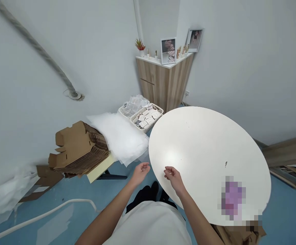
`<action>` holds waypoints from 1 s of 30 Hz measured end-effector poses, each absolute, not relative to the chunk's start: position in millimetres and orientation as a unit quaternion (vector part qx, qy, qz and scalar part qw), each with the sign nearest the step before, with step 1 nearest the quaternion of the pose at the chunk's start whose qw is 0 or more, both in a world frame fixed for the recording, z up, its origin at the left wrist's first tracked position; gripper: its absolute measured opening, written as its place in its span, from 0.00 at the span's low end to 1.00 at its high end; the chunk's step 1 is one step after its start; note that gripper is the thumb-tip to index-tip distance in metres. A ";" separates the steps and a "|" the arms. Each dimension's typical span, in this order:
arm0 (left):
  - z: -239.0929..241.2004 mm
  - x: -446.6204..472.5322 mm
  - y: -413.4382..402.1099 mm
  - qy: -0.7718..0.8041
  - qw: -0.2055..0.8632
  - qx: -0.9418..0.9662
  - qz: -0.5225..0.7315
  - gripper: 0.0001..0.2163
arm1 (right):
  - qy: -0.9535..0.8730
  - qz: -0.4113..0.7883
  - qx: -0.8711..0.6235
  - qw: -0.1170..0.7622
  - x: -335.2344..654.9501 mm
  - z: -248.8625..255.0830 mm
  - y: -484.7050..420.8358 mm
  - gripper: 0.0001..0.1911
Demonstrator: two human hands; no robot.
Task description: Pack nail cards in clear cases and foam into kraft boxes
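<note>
My left hand (140, 173) hovers just off the left edge of the round white table (201, 149), its fingers loosely bent and nothing in them. Over the tabletop near that same edge is my right hand (172, 176), also holding nothing, with its fingers slightly curled and parted from the thumb. A gap separates the two hands. Nearest to my left hand lies a pile of white translucent sheets (123, 136). A blurred-out purple item (232, 197) rests on the right part of the table.
Flattened brown cardboard boxes (78, 146) are stacked at left. Beyond the sheets stand a white basket of small cards (148, 117) and another basket with clear plastic bags (135, 104). A corner cabinet (163, 80) carries picture frames and a plant. A white hose (68, 201) crosses the floor.
</note>
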State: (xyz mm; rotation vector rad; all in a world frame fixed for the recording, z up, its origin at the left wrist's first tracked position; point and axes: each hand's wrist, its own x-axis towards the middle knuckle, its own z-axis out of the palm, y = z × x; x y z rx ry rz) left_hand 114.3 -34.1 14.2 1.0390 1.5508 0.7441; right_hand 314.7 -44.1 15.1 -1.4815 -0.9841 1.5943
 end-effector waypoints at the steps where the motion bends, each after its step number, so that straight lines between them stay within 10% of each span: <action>1: 15.5 111.6 -33.4 0.658 0.529 0.431 0.319 0.20 | -0.387 0.629 -0.569 0.363 311.1 13.3 -40.7 0.17; 20: -2.1 27.3 119.5 0.668 0.485 0.412 0.385 0.16 | -0.465 0.617 -0.558 0.303 208.7 9.0 117.9 0.17; 30: -16.5 3.2 247.5 0.599 0.639 0.222 0.429 0.19 | -0.390 0.590 -0.619 0.341 135.8 -8.6 218.6 0.18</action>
